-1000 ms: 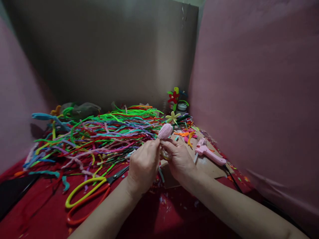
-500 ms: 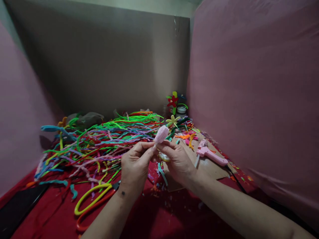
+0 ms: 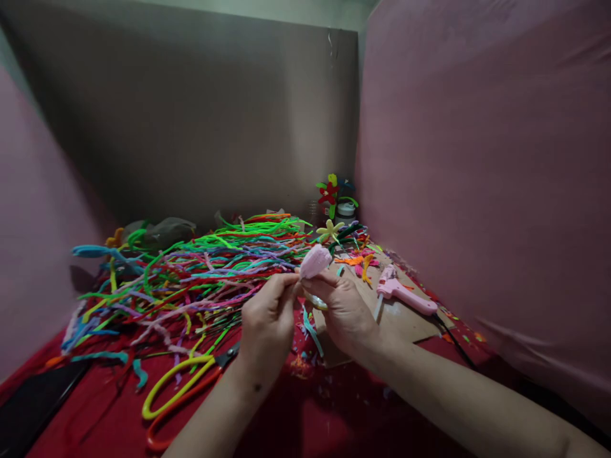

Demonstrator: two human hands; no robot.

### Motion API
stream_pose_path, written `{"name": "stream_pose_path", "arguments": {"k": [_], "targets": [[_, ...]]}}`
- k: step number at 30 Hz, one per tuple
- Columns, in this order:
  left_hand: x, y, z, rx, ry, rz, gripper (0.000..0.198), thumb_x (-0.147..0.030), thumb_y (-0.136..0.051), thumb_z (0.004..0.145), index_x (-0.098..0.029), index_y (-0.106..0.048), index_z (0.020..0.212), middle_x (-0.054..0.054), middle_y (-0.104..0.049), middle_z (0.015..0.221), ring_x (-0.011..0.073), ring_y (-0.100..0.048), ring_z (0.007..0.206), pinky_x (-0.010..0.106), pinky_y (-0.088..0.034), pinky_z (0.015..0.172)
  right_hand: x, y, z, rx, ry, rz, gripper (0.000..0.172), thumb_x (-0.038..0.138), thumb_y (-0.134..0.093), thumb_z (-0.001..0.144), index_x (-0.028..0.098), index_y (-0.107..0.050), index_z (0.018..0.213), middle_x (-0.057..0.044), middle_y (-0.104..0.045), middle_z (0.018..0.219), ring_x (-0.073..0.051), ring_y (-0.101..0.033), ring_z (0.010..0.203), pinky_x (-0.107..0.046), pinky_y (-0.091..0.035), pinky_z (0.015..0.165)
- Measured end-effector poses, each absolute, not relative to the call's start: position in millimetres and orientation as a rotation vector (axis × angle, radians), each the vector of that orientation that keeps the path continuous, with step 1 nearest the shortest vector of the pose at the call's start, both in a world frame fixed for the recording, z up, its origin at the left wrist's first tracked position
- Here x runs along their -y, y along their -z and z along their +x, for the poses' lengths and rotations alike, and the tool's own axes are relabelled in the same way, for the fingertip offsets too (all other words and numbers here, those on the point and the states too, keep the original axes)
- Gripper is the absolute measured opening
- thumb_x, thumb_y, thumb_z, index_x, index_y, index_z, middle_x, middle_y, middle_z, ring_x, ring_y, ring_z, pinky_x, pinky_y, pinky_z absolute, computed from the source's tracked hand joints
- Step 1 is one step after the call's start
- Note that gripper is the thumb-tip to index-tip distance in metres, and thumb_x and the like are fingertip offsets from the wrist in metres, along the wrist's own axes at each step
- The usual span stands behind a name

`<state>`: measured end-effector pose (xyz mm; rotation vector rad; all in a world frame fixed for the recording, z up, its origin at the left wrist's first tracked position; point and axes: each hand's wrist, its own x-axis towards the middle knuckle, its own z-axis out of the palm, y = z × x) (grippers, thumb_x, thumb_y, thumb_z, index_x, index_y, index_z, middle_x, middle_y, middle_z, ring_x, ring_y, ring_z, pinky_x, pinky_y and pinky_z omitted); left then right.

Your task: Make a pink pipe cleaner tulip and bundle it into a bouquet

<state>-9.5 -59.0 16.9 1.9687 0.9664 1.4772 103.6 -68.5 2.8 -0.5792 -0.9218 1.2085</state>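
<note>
Evidently both hands work at one spot, just in front of a heap of fuzzy, many-coloured pipe cleaners (image 3: pixel 224 254). The left hand (image 3: pixel 267 318) has thumb and forefinger pressed together at the base of a fuzzy, pale-pink, petal-shaped piece (image 3: pixel 315 261). The right hand (image 3: pixel 346 312) meets it from the other side, its grip likewise pinching that base, so the rounded top points up and slightly right above the fingertips. Beneath the right fingers shows a pale, shiny object with a yellowish edge (image 3: pixel 315 300); it is mostly hidden, and I cannot tell how it is held.

Near the left wrist, large scissors with yellow and orange-red handles (image 3: pixel 210 361) lie on a red cloth (image 3: pixel 109 407), their blades partly hidden by the hand. To the right of the right hand, a pink glue gun (image 3: pixel 405 296) with a dark cable rests on a flat sheet of brown cardboard (image 3: pixel 401 324). Small orange fuzzy pieces (image 3: pixel 367 268) lie toward the sheet's far side, and a pale-yellow fuzzy flower (image 3: pixel 330 230) is just beyond the pink piece. Farther back, a red fuzzy flower (image 3: pixel 328 193) stands beside a white-lidded container (image 3: pixel 346 210). A flat black object (image 3: pixel 42 397) lies at the near left.
</note>
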Motion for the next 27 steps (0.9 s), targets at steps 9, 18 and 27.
{"name": "stream_pose_path", "arguments": {"k": [9, 18, 27], "targets": [[49.5, -1.4, -15.8, -1.197, -1.624, 2.986, 0.019, -0.012, -0.046, 0.084, -0.013, -0.055, 0.101, 0.007, -0.063, 0.076, 0.0164, -0.059, 0.067, 0.025, -0.043, 0.061, 67.2, -0.4, 97.4, 0.929, -1.133, -0.669, 0.011, 0.030, -0.068, 0.070, 0.020, -0.071, 0.075, 0.000, -0.062, 0.079, -0.012, -0.046, 0.067, -0.027, -0.036, 0.063], [52.1, -9.8, -21.4, -1.015, -1.663, 2.499, 0.012, -0.015, -0.049, 0.084, -0.017, -0.060, 0.088, 0.001, -0.064, 0.073, 0.0108, -0.057, 0.062, 0.021, -0.043, 0.060, 66.4, -5.0, 103.6, 1.070, -1.162, -0.584, 0.013, 0.028, -0.067, 0.071, 0.022, -0.070, 0.083, -0.001, -0.063, 0.096, -0.017, -0.051, 0.096, -0.032, -0.037, 0.087], [62.0, -27.1, -12.7, -0.756, -1.215, 1.280, 0.013, -0.025, -0.064, 0.072, -0.014, -0.057, 0.070, -0.005, -0.048, 0.051, 0.0018, -0.033, 0.037, 0.014, -0.024, 0.035, 58.4, -6.2, 114.9, 1.098, -1.418, -0.494, 0.012, 0.029, -0.069, 0.069, 0.018, -0.069, 0.074, 0.001, -0.059, 0.069, -0.011, -0.049, 0.065, -0.027, -0.037, 0.066]]}}
